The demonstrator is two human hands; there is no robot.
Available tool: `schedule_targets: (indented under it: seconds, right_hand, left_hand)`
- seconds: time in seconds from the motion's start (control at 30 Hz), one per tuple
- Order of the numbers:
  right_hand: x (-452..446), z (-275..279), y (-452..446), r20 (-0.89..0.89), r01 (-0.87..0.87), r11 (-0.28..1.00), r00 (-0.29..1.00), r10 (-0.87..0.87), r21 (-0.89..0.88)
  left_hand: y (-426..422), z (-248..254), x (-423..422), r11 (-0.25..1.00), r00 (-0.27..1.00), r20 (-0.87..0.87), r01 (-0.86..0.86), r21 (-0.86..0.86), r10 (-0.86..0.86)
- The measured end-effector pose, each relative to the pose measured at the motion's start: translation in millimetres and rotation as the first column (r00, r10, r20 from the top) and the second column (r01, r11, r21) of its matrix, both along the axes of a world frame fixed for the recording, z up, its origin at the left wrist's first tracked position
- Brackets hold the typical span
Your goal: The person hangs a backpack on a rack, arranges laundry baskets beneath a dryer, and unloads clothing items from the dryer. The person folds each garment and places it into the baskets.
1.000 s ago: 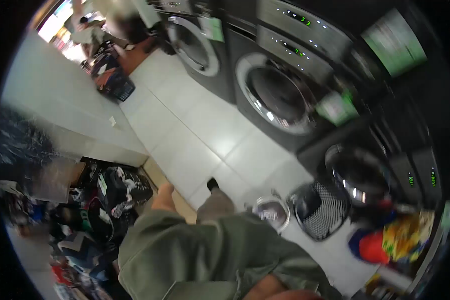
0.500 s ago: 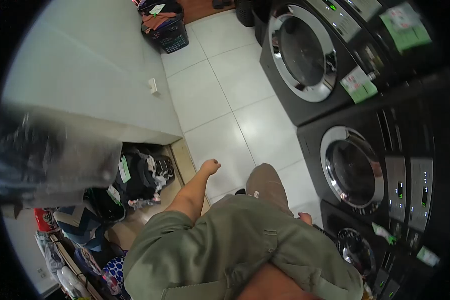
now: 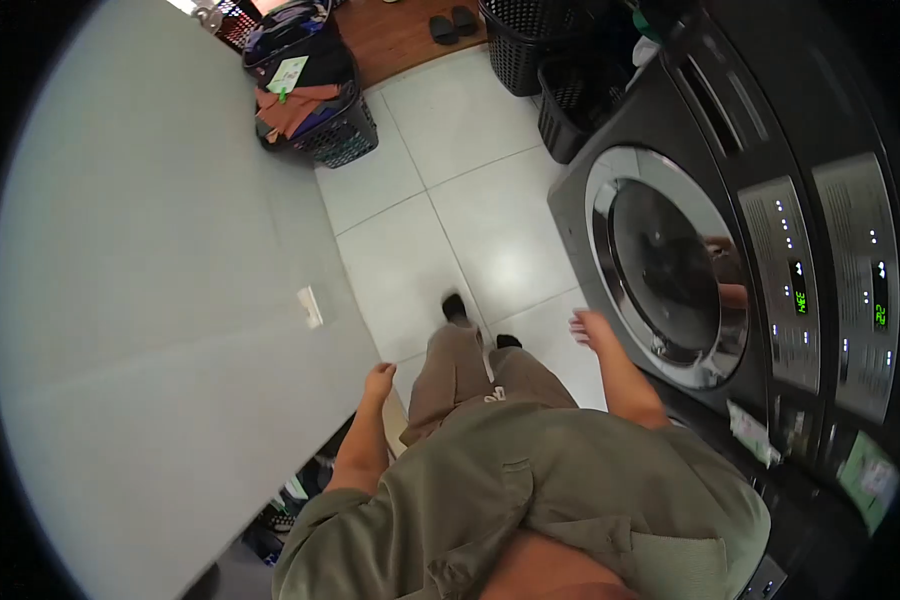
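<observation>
My left hand hangs at my side near the white wall. Its fingers are curled in, and nothing shows in them. On the other side, my right hand is held out loosely with its fingers a little apart and holds nothing. The nearest thing to it is a dark front-loading machine with a round chrome-rimmed door, which is closed. Lit green digits glow on its control panel.
A black laundry basket heaped with clothes stands by the wall's far end. More black baskets stand beyond the machine. Dark slippers lie on the wooden floor ahead. White tiles run between wall and machines. A wall switch sticks out.
I have moved forward along the tiles, so the baskets and slippers are closer. My right arm has swung forward into fuller view, while my left hand sits lower in the view.
</observation>
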State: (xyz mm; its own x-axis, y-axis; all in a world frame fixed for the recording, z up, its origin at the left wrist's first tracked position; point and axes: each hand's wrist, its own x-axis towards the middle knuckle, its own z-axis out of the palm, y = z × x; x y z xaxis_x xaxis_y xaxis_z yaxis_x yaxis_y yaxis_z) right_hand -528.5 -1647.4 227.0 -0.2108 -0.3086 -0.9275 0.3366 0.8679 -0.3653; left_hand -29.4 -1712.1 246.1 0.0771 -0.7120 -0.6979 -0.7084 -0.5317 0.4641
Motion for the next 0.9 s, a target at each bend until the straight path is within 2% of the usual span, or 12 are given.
schedule_targets:
  seconds: [0.07, 0.13, 0.17, 0.23, 0.3, 0.37, 0.47, 0.53, 0.63, 0.67, 0.77, 0.9]
  right_hand:
    - [-11, -14, -110, 0.126, 0.098, 0.990, 0.988, -0.086, -0.097]
    - [-19, -21, -215, 0.190, 0.212, 0.969, 0.964, -0.185, -0.128]
    - [-24, -22, -263, 0.246, 0.396, 0.905, 0.903, -0.352, -0.158]
    - [-54, -57, -360, 0.297, 0.589, 0.788, 0.796, -0.527, -0.181]
    - [-85, -116, -421, 0.482, 0.858, 0.485, 0.500, -0.719, -0.168]
    - [-124, -140, -466, 0.445, 0.967, 0.253, 0.240, -0.863, -0.031]
    - [-163, -170, -487, 0.436, 0.982, 0.003, 0.088, -0.896, -0.191]
    - [-170, -147, -500, 0.646, 0.944, -0.257, -0.066, -0.761, -0.207]
    - [-159, -141, -505, 0.797, 0.977, -0.082, 0.113, -0.593, -0.199]
    - [-152, -143, -508, 0.703, 0.998, -0.044, -0.002, -0.712, -0.042]
    - [-85, -137, -471, 0.463, 1.000, -0.015, -0.010, -0.887, -0.008]
    - [17, -84, -365, 0.510, 0.967, 0.253, 0.205, -0.835, 0.027]
  left_hand:
    - [-18, -36, 22, 1.000, 1.000, 0.014, 0.016, -0.012, -0.015]
    - [-37, -39, 29, 0.955, 0.992, 0.034, -0.130, 0.267, 0.125]
    - [-35, -95, 78, 0.932, 0.977, -0.151, 0.190, 0.310, -0.149]
    - [-74, -90, 81, 0.911, 0.991, -0.093, 0.126, 0.392, -0.097]
    - [-130, -75, 77, 0.891, 0.998, -0.061, 0.002, 0.455, 0.029]
    - [-192, -65, 72, 0.874, 0.989, -0.050, -0.098, 0.476, 0.138]
    - [-290, -13, 27, 0.743, 0.978, 0.121, -0.207, 0.636, 0.169]
    - [-318, -5, 33, 0.669, 0.946, 0.165, -0.316, 0.672, 0.280]
    - [-355, -41, 59, 0.758, 0.989, 0.141, -0.119, 0.642, 0.036]
    - [-361, -50, 69, 0.793, 0.991, 0.087, 0.031, 0.609, -0.105]
    - [-417, -53, -9, 0.871, 0.998, 0.024, -0.066, 0.487, 0.062]
    - [-451, -15, -135, 0.909, 0.856, -0.409, -0.151, 0.389, 0.317]
